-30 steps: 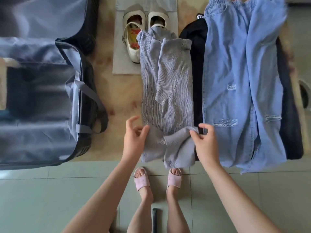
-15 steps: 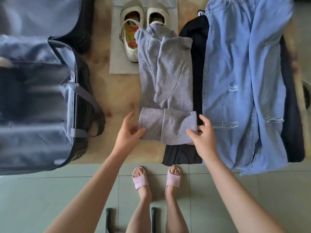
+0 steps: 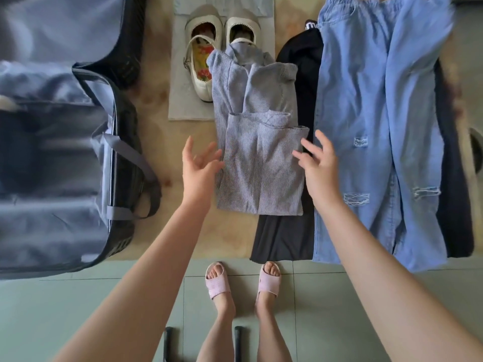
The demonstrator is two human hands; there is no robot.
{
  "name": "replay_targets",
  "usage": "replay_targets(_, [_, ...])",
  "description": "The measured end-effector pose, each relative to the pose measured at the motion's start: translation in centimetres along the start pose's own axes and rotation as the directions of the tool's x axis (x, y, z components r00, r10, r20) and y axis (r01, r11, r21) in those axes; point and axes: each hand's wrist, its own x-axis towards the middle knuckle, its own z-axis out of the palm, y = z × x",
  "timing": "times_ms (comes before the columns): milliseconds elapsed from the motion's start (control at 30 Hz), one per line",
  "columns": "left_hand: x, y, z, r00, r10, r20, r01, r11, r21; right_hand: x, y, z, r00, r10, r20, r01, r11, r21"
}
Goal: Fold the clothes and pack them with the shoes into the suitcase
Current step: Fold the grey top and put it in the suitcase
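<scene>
Nearest, two feet in pink slippers are seen on the green tiled floor, at the edge of a beige worktop. Both forearms are stretched forward over that edge. The left hand is held at the left side of a grey knitted top, its fingers spread and straight, with nothing gripped. The right hand is held at the top's right side, fingers likewise splayed and empty. Whether the fingertips touch the cloth cannot be told. The grey top lies on the worktop with its lower part folded up over its middle. It partly covers a black garment, beside which light blue ripped jeans are spread flat at the right. An open suitcase with blue lining lies at the left, well apart from the top. Farthest, a pair of cream shoes is set on a grey cloth, the top's collar overlapping them.
</scene>
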Motion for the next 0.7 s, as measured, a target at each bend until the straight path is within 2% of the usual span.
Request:
replay_targets(100, [0.4, -0.5, -0.5, 0.999, 0.054, -0.005, -0.05, 0.96, 0.274, 0.1, 1.7, -0.6, 0.998, -0.022, -0.052, 0.014, 0.991, -0.136])
replay_targets(167, [0.3, -1.5, -0.8, 0.999, 0.046, -0.01, -0.038, 0.909, 0.414, 0.0, 2.7, -1.0, 0.996, 0.028, -0.083, -0.038, 0.991, -0.13])
replay_targets(333, [0.4, -3.3, -1.0, 0.996, 0.031, 0.086, -0.071, 0.856, 0.512, -1.1, 4.5, -1.3, 0.989, 0.096, -0.109, -0.115, 0.976, -0.185])
replay_targets(500, [1.0, -3.5, -0.8, 0.997, 0.058, 0.044, -0.073, 0.786, 0.614, -1.4, 5.5, -1.1, 0.985, 0.137, -0.108, -0.161, 0.953, -0.255])
replay_targets(600, [1.1, -3.7, -0.9, 0.999, -0.028, 0.021, 0.01, 0.798, 0.602, -1.4, 5.7, -0.9, 0.98, 0.175, -0.091, -0.192, 0.954, -0.229])
replay_targets(700, [0.4, -3.6, -0.7, 0.998, -0.039, 0.04, 0.01, 0.82, 0.573, -1.1, 5.4, -1.1, 0.978, 0.182, -0.1, -0.196, 0.968, -0.154])
